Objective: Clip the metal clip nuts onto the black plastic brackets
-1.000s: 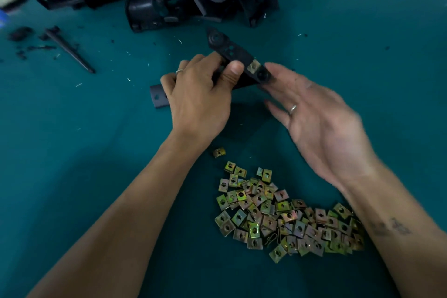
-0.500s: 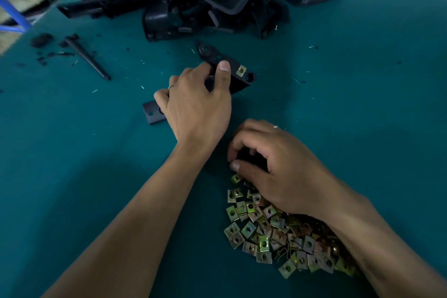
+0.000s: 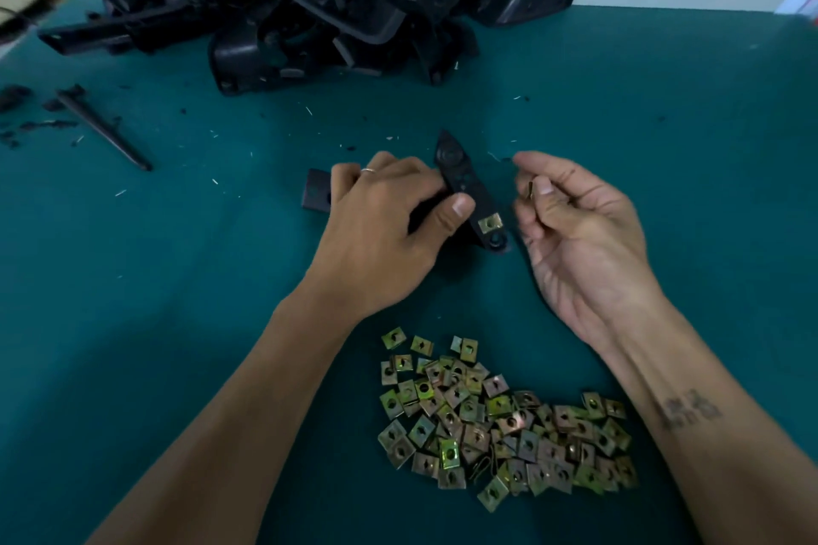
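Head view: bracket heap (image 3: 310, 13) beyond both hands, loose clip nuts (image 3: 500, 420) below them. Left hand (image 3: 389, 230) grips black bracket (image 3: 464, 190); right hand (image 3: 580, 230), palm up, pinches clip nut (image 3: 531, 189) just beside it.

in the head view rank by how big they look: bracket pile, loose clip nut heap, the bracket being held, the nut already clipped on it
1. bracket pile
2. clip nut heap
3. held bracket, partly hidden by the left hand
4. clipped nut
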`<state>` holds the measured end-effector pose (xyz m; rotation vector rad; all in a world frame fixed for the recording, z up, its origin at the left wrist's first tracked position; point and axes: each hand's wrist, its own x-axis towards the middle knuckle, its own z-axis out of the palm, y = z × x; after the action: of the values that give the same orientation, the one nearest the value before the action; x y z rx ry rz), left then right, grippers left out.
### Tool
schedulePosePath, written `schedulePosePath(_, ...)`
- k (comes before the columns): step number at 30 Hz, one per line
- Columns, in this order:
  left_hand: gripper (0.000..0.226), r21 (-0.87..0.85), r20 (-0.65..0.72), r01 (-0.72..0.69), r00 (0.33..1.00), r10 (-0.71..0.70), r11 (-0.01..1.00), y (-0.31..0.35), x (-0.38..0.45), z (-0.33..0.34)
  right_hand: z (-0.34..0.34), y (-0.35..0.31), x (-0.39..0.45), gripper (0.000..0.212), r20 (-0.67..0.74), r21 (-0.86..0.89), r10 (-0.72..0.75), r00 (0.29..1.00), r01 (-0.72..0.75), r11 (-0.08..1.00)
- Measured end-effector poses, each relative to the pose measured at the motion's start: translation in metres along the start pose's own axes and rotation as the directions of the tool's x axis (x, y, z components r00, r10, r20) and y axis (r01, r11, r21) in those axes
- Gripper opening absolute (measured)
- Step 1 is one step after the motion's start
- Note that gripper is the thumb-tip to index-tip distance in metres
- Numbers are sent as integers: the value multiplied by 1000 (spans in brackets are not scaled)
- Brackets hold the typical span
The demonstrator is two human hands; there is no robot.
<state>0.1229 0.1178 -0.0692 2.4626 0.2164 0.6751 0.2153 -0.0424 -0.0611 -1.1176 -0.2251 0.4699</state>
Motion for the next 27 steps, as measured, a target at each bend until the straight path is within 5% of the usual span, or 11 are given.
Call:
schedulePosePath(6,41,118,58,-133,990,127,984,7,-3,4,15,18,-9,29,-90,-297,-307,947,269,916)
schedulePosePath(12,43,137,70,-147,988,139,980,10,-3,2,15,19,-16,30,94,-548,-422,902,400,734)
schedulePosePath(15,44,125,86,-144,987,134,982,11,-3,2,17,18,-17,33,92,-423,-299,950,309,852)
schedulePosePath(18,44,119,95,-129,988,118,984,10,-3,2,14,8,-16,30,117,-127,-32,993,47,991)
schedulePosePath(22,44,104,84,-132,989,123,986,9,-3,1,0,-11,-13,23,292,-40,133,947,-127,991)
schedulePosePath(27,49,110,77,-123,990,115,986,8,-4,2,-2,-9,-12,19,216,-25,154,964,-152,988)
